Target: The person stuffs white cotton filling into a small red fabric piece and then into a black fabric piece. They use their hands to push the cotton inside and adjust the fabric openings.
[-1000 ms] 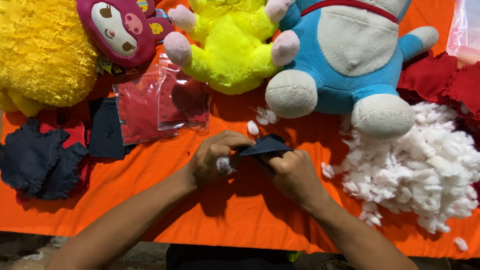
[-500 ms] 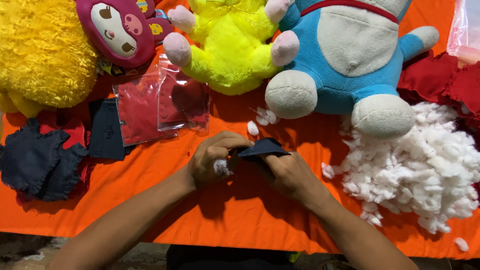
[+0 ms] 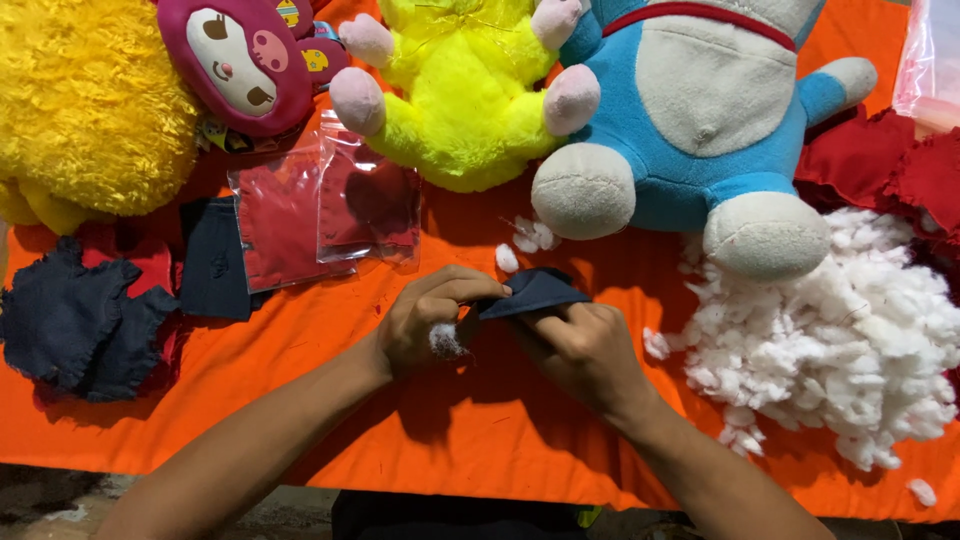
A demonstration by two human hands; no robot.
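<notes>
— Navy fabric piece (image 3: pixel 535 292), where is it?

— Between my two hands, above the orange cloth (image 3: pixel 480 440) that covers the table, near the middle. My left hand (image 3: pixel 425 320) pinches its left edge with the fingertips closed on it, and a small tuft of white stuffing (image 3: pixel 445 341) sits tucked in that palm. My right hand (image 3: pixel 585 350) grips it from below, fingers curled shut on the cloth.

— What can't you make out?

— Most of the piece itself: my fingers cover its lower half, so I can't tell its full shape, or whether it is a flat scrap or a sewn pouch. The toys at the top are cut off too. The fuzzy yellow toy (image 3: pixel 85 110) shows only a shaggy side, and the blue and grey plush (image 3: pixel 700 110) and the neon yellow plush (image 3: pixel 460 110) lose their heads at the edge. The clear bag (image 3: pixel 925 60) at the right corner is half out of view.

— Textures?

— The navy piece looks smooth and matte, folded to a point. The heap of white stuffing (image 3: pixel 840 340) on the right is lumpy and fluffy. Glossy clear packets of dark red fabric (image 3: pixel 320 210) lie upper left, with frayed dark blue pieces (image 3: pixel 80 320) beside them. A maroon round-faced plush (image 3: pixel 240 60) looks soft and velvety.
</notes>
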